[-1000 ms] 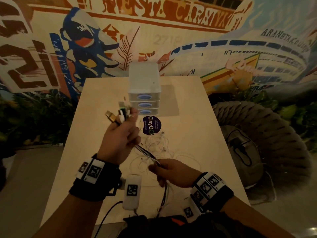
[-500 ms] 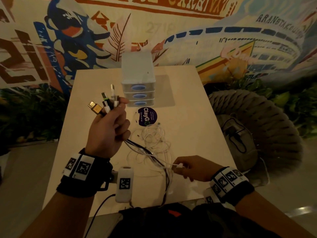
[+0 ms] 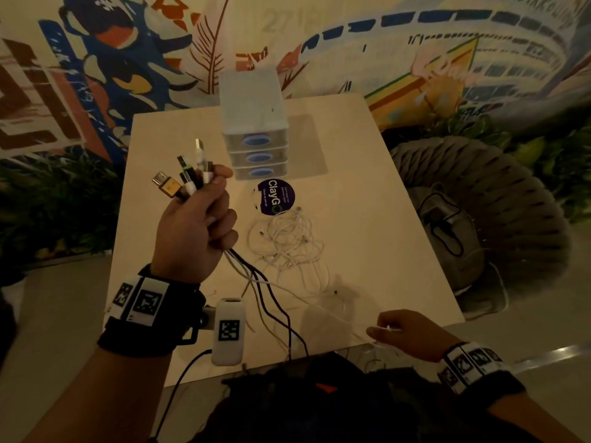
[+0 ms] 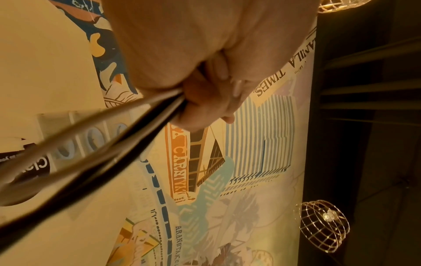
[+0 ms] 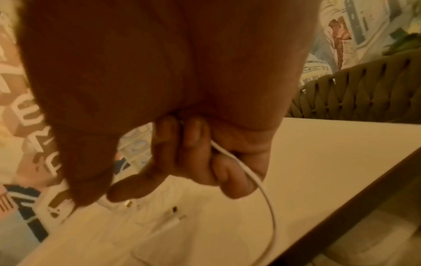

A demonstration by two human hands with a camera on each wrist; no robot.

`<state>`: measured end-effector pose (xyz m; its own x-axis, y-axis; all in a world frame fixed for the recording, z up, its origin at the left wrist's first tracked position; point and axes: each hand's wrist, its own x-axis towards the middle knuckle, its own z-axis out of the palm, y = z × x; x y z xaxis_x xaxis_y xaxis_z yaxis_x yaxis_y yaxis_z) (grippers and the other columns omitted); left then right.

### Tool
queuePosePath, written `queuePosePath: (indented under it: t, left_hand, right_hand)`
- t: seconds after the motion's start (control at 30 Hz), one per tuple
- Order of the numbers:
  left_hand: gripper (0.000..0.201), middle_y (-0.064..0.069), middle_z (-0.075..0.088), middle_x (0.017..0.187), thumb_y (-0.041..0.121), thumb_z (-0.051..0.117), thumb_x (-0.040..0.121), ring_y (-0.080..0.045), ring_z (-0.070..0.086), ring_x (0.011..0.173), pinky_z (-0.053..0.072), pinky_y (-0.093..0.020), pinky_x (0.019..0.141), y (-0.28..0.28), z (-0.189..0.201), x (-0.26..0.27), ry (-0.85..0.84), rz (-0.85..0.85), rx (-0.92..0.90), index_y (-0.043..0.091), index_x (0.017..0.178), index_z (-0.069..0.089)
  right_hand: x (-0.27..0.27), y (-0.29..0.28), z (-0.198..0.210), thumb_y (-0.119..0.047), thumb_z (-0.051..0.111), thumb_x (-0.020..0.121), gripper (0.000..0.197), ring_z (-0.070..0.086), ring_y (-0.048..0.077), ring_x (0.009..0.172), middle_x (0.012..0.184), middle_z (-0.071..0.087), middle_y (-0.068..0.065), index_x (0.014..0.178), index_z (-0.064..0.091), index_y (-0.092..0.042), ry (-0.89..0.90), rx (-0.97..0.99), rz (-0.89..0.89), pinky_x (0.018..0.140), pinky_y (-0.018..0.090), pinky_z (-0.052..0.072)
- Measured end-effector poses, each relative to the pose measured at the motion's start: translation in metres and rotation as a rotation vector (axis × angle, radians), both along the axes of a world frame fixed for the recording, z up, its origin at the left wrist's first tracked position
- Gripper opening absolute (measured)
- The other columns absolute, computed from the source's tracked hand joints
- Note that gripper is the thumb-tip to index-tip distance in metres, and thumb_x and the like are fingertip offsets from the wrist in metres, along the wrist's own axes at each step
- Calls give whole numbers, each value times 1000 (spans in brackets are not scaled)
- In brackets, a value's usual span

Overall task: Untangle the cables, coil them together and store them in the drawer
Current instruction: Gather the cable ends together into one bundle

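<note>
The left hand (image 3: 195, 231) is gripping a raised bundle of black and white cable ends (image 3: 188, 174) while the right hand (image 3: 406, 334), near the pale table's (image 3: 367, 193) near edge, is pinching one thin white cable (image 5: 262, 189).

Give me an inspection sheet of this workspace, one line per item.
Surface: beige table, mostly bare at the right.
Job's things: three-drawer organiser at the far edge, drawers closed.
Clutter: round ClayGo sticker; white tagged device near the front edge.
Grippers: left hand grips the plug ends; right hand pinches a white cable.
Cables: white tangle on the table; dark cables trail from the left hand.
Surroundings: painted mural wall; woven chair at the right.
</note>
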<state>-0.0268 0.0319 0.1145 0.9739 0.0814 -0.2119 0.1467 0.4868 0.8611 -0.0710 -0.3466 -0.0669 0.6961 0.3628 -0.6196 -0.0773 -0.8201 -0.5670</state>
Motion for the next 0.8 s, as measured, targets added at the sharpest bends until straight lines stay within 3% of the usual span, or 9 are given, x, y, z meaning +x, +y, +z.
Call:
queuePosePath:
  t: [0.07,0.17,0.23,0.3,0.4,0.5,0.6,0.67,0.8]
  left_hand:
    - [24,7,22,55,17,40,106,-6,15,41,14,-16,41,-3,-1,-1,1,-22,15,22,97,61]
    - [24,7,22,55,17,41,107,-6,16,41,15,-16,41,-8,-2,-1,6,-50,29,22,98,62]
    - [24,7,23,55,17,40,107,-6,16,41,15,-17,42,-7,-3,-2,7,-62,35,21,98,62]
    - [25,6,23,56,17,40,107,-6,15,42,14,-17,42,-4,-3,-3,9,-62,35,22,98,63]
    - [25,7,23,55,17,40,107,-6,16,41,15,-16,42,3,-7,-4,12,-52,29,22,97,63]
    - [24,7,23,54,17,40,106,-5,16,41,15,-16,42,8,-10,-5,17,-48,18,22,97,62]
    - [24,7,23,54,17,41,106,-6,14,42,13,-18,42,7,-12,-6,31,-57,15,22,97,62]
    - [25,5,22,55,17,41,107,-9,10,45,12,-19,43,3,-13,-7,40,-70,20,21,96,63]
    - [25,4,20,56,17,40,107,-12,8,48,13,-20,43,-6,-16,-11,41,-118,14,19,97,63]
  right_hand:
    - [-1,10,9,-64,69,83,39,63,6,76,74,64,-14,76,66,-26,94,136,8,77,24,50]
    - [-4,26,21,-49,69,92,27,56,0,67,70,61,-13,74,65,-28,197,226,21,67,18,43]
    - [-9,28,19,-46,68,93,30,52,5,62,70,59,-8,74,64,-23,220,267,-37,63,18,40]
    - [-18,28,13,-54,66,90,35,49,9,60,75,60,1,75,65,-22,273,245,-75,60,20,40]
    - [-34,23,-2,-68,56,89,45,53,-1,60,69,60,-12,75,66,-26,271,80,-15,63,11,40]
    - [-44,17,-21,-101,37,65,78,65,12,79,80,66,-1,70,68,-30,203,-17,-7,81,25,49]
    - [-45,15,-31,-103,40,58,79,64,1,74,76,68,-15,77,68,-32,139,-58,-41,76,20,49]
    - [-43,21,-28,-101,49,55,74,66,-6,82,83,71,-24,86,71,-37,119,-66,-13,80,19,51]
    - [-26,43,0,-71,71,76,58,64,-4,104,116,69,-17,123,68,-36,103,-96,157,93,18,49]
